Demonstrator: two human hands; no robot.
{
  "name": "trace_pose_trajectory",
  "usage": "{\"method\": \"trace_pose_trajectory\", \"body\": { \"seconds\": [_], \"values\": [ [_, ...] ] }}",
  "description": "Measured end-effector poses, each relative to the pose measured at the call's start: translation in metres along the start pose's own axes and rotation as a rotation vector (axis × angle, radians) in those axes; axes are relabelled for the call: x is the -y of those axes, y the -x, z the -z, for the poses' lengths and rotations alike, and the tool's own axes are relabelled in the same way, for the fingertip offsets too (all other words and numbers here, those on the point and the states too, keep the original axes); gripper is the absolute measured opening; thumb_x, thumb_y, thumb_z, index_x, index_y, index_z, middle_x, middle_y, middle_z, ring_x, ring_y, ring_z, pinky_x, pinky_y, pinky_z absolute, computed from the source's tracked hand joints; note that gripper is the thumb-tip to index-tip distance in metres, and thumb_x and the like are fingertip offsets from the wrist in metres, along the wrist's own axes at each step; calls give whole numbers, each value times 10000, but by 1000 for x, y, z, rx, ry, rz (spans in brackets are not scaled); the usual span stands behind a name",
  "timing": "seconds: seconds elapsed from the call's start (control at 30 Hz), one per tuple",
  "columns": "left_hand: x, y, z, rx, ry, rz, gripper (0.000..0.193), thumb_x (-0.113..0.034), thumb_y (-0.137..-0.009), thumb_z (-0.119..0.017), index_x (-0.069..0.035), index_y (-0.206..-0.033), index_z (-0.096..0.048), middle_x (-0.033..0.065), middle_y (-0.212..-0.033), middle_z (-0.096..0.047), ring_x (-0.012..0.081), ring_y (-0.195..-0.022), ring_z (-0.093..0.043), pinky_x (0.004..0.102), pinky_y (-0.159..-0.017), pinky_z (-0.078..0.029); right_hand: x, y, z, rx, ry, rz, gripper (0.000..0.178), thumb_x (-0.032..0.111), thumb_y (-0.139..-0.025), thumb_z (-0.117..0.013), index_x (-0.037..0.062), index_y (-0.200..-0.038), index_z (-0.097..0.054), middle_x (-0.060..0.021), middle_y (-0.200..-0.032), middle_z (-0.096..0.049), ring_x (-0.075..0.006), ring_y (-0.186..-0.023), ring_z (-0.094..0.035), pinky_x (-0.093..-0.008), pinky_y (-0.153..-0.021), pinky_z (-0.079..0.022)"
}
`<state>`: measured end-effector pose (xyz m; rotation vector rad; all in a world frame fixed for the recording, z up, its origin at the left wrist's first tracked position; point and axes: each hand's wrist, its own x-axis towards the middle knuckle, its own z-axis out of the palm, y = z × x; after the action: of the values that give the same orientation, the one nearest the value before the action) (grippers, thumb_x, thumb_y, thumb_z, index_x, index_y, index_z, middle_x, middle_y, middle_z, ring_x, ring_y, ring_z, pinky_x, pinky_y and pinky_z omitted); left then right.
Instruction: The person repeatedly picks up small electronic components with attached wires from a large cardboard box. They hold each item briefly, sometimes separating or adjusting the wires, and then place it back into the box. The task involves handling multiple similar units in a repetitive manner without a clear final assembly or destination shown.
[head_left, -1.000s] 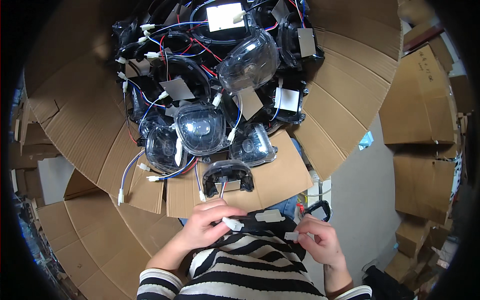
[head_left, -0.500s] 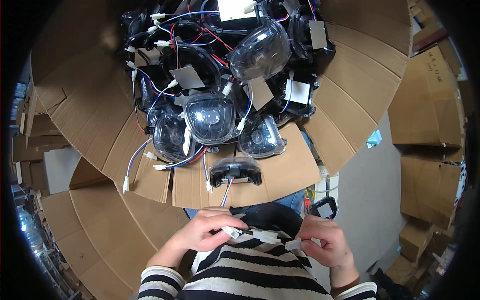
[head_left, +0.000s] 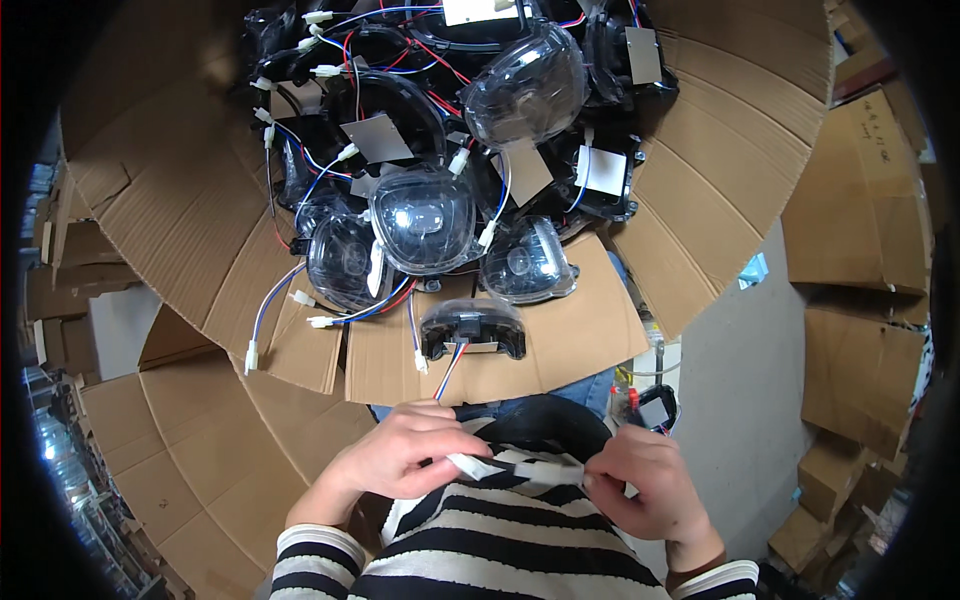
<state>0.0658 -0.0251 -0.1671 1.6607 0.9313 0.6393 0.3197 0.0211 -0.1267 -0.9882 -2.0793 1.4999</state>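
In front of my striped top, my left hand [head_left: 415, 452] is closed round a white plastic wire connector [head_left: 472, 466], whose tip pokes out past the thumb. A second white connector [head_left: 548, 472], blurred by motion, spans the gap towards my right hand [head_left: 645, 485]. The right thumb and fingertips are pinched at its far end and hide part of it. Just beyond my hands, a small lamp unit [head_left: 473, 330] with a clear cover and black housing rests on a cardboard flap [head_left: 580, 345]. Its coloured wires [head_left: 450, 372] run down to my left hand.
A large open carton [head_left: 730, 150] holds a heap of clear-lensed lamps [head_left: 422, 218] with loose wires and white plugs. Another lamp [head_left: 655, 408] lies low at the right, beside a red-handled item. Stacked cartons [head_left: 850, 200] line the right side.
My right hand has moved slightly left, closing the gap to the middle connector. The separate white piece at its fingertips no longer shows apart. The view has shifted a little.
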Motion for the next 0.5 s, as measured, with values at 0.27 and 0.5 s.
{"method": "trace_pose_trajectory", "body": {
  "seconds": [0.27,0.5],
  "values": [
    [-9,0,-5,32,-234,28,234,-103,-671,-550,-66,-901,-569,57,-647,-506,217,-596,-483,323,-552,-385,-8,-1,-8,-5,117,33,94,-42,-612,-574,16,-679,-543,-55,-559,-475,-205,-493,-427,-286,-451,-353],
    [-48,79,18,-930,-8,-87,224,-242,-741,-559,-19,-719,-558,20,-516,-435,182,-485,-407,340,-498,-354,-25,13,11,-150,-202,-5,75,-75,-631,-528,-38,-695,-541,-71,-558,-499,-154,-483,-439,-245,-451,-335]
  ]
}}
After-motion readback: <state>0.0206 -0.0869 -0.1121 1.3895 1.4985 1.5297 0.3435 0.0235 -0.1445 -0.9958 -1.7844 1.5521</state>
